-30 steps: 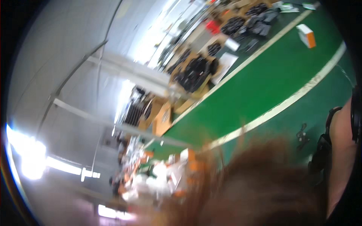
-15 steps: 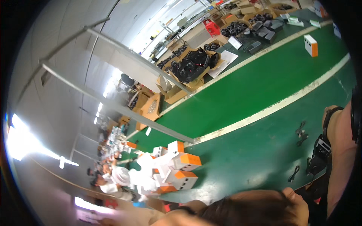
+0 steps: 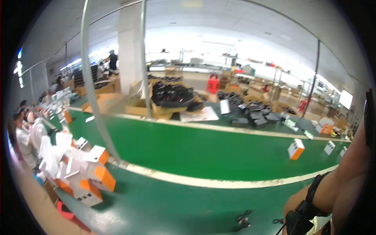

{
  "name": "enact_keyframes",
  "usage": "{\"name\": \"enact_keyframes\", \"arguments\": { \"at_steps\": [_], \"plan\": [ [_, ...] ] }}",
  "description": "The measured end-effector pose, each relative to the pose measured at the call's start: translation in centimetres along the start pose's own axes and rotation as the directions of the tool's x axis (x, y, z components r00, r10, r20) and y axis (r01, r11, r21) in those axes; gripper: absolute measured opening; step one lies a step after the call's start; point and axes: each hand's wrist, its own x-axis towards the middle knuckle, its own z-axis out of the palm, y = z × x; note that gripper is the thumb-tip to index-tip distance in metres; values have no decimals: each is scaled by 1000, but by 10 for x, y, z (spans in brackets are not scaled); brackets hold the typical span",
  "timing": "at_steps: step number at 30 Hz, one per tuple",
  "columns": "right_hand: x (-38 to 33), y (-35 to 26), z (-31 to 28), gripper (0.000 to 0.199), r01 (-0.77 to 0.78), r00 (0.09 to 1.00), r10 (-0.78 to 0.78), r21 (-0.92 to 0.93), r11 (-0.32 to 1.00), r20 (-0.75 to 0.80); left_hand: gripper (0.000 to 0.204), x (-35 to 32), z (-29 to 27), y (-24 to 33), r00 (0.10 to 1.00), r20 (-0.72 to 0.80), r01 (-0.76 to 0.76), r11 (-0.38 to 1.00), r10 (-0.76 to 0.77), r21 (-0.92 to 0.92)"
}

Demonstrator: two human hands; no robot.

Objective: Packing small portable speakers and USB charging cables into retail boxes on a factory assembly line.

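My right arm [image 3: 352,164] comes in at the right edge, with a black strap [image 3: 314,190] round it and a black device [image 3: 299,220] on the strap. Skin shows beyond the strap, but no fingers can be made out. Blurred bare skin along the lower left edge looks like my left arm [image 3: 37,197]; its hand does not show. Coiled black cables [image 3: 243,220] lie on the green bench [image 3: 176,209] left of the strapped arm. White-and-orange boxes [image 3: 102,178] stand piled at the left, with crumpled white wrapping [image 3: 64,143] on them.
A green belt [image 3: 188,150] with pale rails runs across, bearing a white-and-orange box [image 3: 295,149] and smaller ones further right. Metal posts [image 3: 94,98] rise at the left. Beyond are cartons of black parts [image 3: 172,94] and a red stool [image 3: 212,84]. Co-workers [image 3: 25,135] sit far left.
The view has swung from a steep tilt to nearly level. Dark hair and a hand at the lower edge have left the picture; the box pile now lies farther left.
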Motion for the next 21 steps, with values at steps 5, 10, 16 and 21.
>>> {"name": "enact_keyframes", "arguments": {
  "at_steps": [5,10,16,21],
  "plan": [
    [-13,-23,64,124,-69,995,83,228,971,-49,14,12,-28,-83,899,-197,422,894,-391,151],
    [23,-15,84,123,57,956,12,226,972,-293,19,-41,-15,-155,726,-206,687,689,-656,232],
    [60,-9,78,121,79,842,-3,117,990,-539,26,-48,25,-228,696,10,713,693,-718,111],
    [61,-5,54,120,12,785,4,20,1000,-619,29,-79,21,-247,562,-43,827,559,-826,64]
  ]
}}
